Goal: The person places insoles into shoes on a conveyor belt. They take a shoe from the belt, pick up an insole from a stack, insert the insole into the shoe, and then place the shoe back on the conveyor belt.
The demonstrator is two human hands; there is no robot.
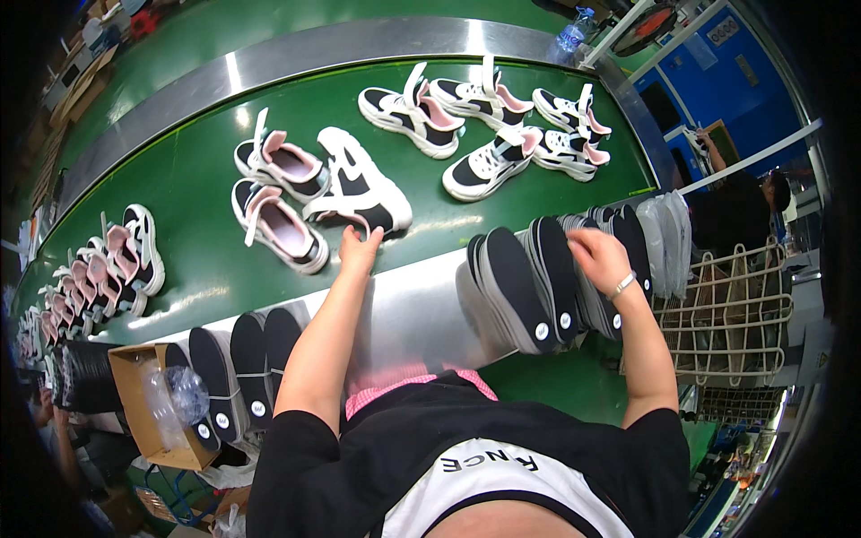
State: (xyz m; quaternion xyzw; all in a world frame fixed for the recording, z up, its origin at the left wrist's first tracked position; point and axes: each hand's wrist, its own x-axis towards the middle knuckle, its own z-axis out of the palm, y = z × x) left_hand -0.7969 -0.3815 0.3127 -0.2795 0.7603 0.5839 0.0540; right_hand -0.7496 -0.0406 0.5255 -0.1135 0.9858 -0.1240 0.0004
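Observation:
My left hand [360, 249] grips the near edge of a black-and-white sneaker [366, 184], which leans on its side with part of its white sole turned up. Two sneakers with pink lining [280, 224] stand upright just left of it. Over the stacks of insoles at the near right edge, my right hand [599, 257] has its fingers curled at the top of a grey-edged insole [589, 291]. How firmly it holds that insole is hard to see. Next to it are black insoles [516, 282] with round white labels near one end.
Several sneakers [484, 166] stand at the far right of the green conveyor belt [206, 179]. A row of sneakers [99, 269] lines its left end. Along the near metal ledge [413, 305] sit tied insoles [220, 386] and a cardboard box [134, 394]. A wire basket [726, 314] is at right.

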